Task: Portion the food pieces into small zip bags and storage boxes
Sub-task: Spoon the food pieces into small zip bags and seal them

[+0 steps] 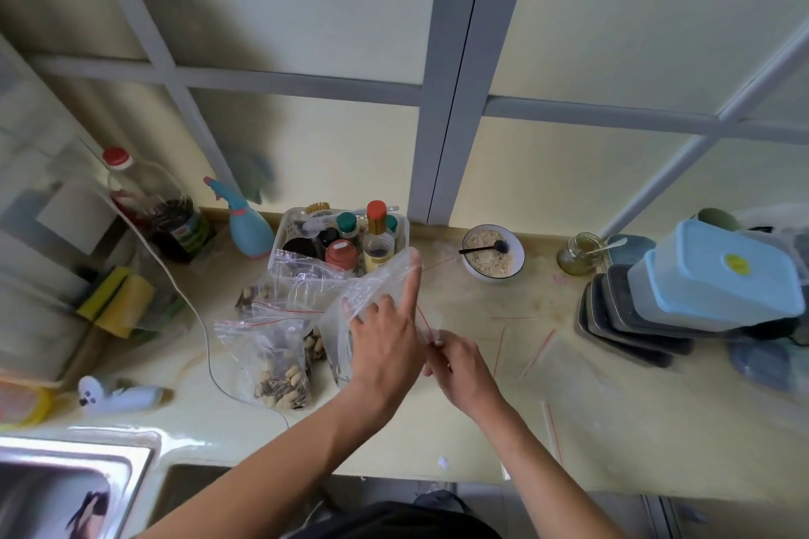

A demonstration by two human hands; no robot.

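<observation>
Your left hand [385,346]: forefinger straight, the rest curled, gripping. Your right hand [464,372]: fingertips pinched together, just beside it.

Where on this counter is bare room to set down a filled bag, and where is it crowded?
Bare patches: between the bowl and jar, and along the front edge beside the sink. Crowded: around the basket and filled bags; flat empty bags cover the right.

The bags [271,346] in the middle are thin, clear, shiny plastic. The counter [503,420] is smooth and glossy. The sink [65,468] at lower left is shiny metal. The boxes [718,276] at right look like matt plastic. The jar [578,254] is glass.
</observation>
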